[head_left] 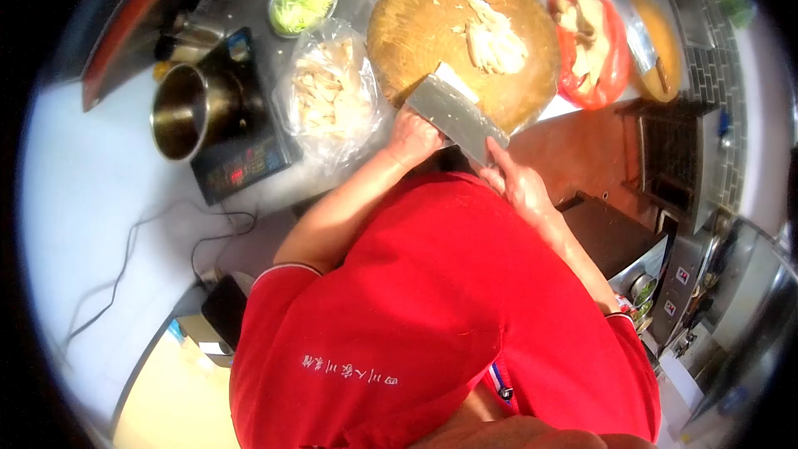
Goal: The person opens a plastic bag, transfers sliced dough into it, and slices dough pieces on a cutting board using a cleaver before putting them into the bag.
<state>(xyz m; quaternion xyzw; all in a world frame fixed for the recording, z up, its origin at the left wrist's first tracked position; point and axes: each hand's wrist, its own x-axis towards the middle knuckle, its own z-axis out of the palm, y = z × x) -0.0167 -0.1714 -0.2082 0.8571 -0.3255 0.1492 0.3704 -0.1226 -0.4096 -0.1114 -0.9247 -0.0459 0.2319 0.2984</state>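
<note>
A broad cleaver [457, 116] lies slanted across the near edge of the round wooden chopping block [407, 25]. My right hand [517, 183] is closed at its lower right end, with a finger along the blade. At the blade's left end, my left hand [417, 138] is curled; the blade partly hides its fingers, and what they hold is not clear. A pale strip [455, 81] shows just beyond the blade. Pale sliced food [495, 41] is heaped on the right part of the block.
Left of the block are a clear bag of pale pieces [328, 96], a bowl of green shreds [302, 6], a metal pot [179, 112] and a black device with red digits [237, 168]. Right are a red bag [611, 50] of pale food and another knife [638, 41] on a board [665, 50].
</note>
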